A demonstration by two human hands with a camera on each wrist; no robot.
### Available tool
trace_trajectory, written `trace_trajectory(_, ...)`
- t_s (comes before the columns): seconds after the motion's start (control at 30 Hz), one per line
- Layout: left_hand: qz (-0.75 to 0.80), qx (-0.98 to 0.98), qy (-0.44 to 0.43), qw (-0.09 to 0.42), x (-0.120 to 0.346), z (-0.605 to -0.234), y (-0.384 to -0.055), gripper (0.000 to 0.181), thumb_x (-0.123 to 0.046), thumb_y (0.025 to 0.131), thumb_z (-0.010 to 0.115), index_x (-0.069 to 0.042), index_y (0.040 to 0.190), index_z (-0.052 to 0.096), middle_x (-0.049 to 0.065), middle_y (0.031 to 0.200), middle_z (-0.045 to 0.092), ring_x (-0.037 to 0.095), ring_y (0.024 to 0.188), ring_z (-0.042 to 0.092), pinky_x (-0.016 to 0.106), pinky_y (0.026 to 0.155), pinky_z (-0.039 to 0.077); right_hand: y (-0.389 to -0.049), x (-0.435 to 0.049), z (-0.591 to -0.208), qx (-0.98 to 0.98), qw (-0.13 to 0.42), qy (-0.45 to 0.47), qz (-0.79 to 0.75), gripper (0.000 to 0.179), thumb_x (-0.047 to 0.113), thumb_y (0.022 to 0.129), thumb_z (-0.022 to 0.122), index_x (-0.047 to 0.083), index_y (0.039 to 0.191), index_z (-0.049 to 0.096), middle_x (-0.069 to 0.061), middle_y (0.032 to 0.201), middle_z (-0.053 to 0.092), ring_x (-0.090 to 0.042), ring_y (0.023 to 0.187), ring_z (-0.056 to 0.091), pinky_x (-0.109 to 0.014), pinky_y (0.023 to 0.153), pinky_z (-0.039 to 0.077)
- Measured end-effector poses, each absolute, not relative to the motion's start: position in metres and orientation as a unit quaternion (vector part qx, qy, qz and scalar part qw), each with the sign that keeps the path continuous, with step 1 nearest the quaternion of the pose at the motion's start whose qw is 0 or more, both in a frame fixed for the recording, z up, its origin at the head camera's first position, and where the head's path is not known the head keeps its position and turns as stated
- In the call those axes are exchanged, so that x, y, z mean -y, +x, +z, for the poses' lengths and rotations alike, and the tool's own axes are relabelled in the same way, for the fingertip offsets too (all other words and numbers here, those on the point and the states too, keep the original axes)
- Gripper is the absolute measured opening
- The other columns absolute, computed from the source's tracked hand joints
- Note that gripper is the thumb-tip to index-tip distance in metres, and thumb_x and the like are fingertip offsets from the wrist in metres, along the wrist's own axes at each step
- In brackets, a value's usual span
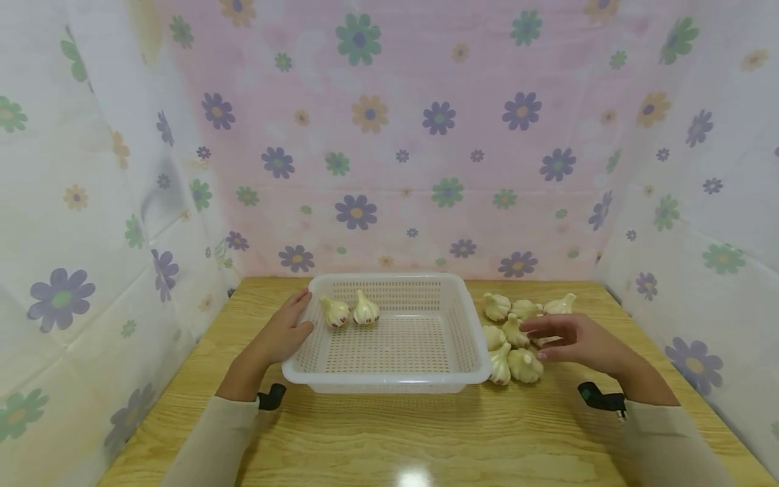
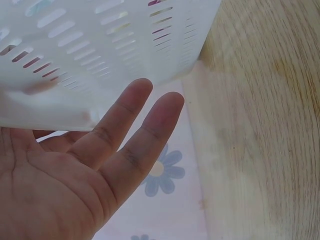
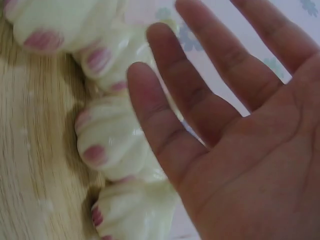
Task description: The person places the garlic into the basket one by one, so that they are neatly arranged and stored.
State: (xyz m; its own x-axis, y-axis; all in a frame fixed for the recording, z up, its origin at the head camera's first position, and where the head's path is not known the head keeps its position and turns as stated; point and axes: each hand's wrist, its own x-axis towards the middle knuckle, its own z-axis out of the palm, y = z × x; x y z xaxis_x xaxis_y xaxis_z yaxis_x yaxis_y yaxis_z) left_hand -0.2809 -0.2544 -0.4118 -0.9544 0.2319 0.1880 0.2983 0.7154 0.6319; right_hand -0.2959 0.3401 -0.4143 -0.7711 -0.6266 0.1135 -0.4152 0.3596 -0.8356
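A white plastic basket (image 1: 389, 380) with slotted walls stands on the table, with two garlic bulbs (image 1: 366, 308) at its left end. My left hand (image 1: 281, 333) holds the basket's left rim. In the left wrist view two of its fingers (image 2: 150, 135) stretch out below the rim, and the rest is partly hidden by the plastic. Several more garlic bulbs (image 1: 525, 366) lie in a cluster right of the basket. At the cluster's right side my right hand (image 1: 572, 341) hovers with fingers spread and nothing in it. The right wrist view shows bulbs with purple-tinged bases (image 3: 115, 137) beside its fingertips.
The wooden table (image 1: 377, 439) carries everything. Flower-patterned cloth (image 1: 402, 169) hangs behind it and on both sides. The basket's right wall stands close against the nearest bulbs.
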Motion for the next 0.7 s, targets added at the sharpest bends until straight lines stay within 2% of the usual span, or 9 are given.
trace_trajectory(0.33, -0.356, 0.923, -0.142, 0.043, 0.257, -0.412, -0.280, 0.071, -0.014, 0.099, 0.049, 0.005, 0.162, 0.022, 0.019, 0.172, 0.015, 0.046, 0.157, 0.017, 0.065, 0.122, 0.024, -0.297, -0.351, -0.418, -0.820, 0.147, -0.312, -0.457, 0.055, 0.005, 0.098, 0.067, -0.006, 0.149, 0.049, -0.037, 0.146, 0.051, -0.019, 0.128, 0.064, -0.032, 0.091, 0.060)
trace_trajectory(0.53, -0.358, 0.921, -0.144, 0.043, 0.257, -0.412, -0.280, 0.071, -0.013, 0.099, 0.049, 0.006, 0.162, 0.022, 0.020, 0.172, 0.015, 0.046, 0.157, 0.016, 0.065, 0.123, 0.022, -0.298, -0.353, -0.419, -0.819, 0.154, -0.308, -0.459, 0.058, 0.003, 0.096, 0.069, -0.007, 0.149, 0.049, -0.039, 0.146, 0.050, -0.020, 0.128, 0.064, -0.031, 0.093, 0.059)
trace_trajectory(0.7, -0.359, 0.921, -0.145, 0.041, 0.256, -0.412, -0.281, 0.071, -0.013, 0.099, 0.049, 0.006, 0.162, 0.022, 0.019, 0.172, 0.014, 0.046, 0.157, 0.016, 0.065, 0.123, 0.021, -0.299, -0.356, -0.422, -0.833, 0.148, -0.302, -0.440, 0.056, 0.007, 0.094, 0.073, -0.003, 0.146, 0.054, -0.034, 0.146, 0.053, -0.024, 0.127, 0.065, -0.026, 0.093, 0.057)
